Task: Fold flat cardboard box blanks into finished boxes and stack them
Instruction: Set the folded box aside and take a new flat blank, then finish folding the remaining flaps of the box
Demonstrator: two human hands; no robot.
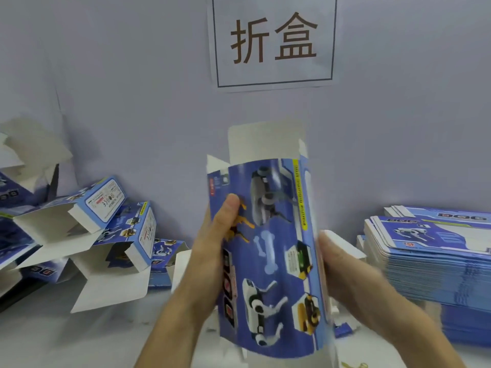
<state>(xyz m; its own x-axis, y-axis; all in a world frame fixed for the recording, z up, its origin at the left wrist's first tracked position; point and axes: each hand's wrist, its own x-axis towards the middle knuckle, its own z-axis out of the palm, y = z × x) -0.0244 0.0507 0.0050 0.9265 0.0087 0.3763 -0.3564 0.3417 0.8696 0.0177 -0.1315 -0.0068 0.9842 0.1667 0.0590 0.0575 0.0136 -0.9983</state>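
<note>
I hold one blue printed box blank [268, 251] upright in front of me, its white top flap pointing up and its printed face bowed toward me. My left hand [212, 243] grips its left edge, thumb on the printed face. My right hand [345, 269] grips the right edge, fingers hidden behind the card. A tall stack of flat blanks [435, 256] lies on the table at the right. Several folded boxes with open white flaps [106, 235] are heaped at the left.
A white table [79, 335] runs under everything, backed by a pale wall carrying a paper sign [273, 41] with two characters. A small blue card scrap [344, 329] lies under my right wrist.
</note>
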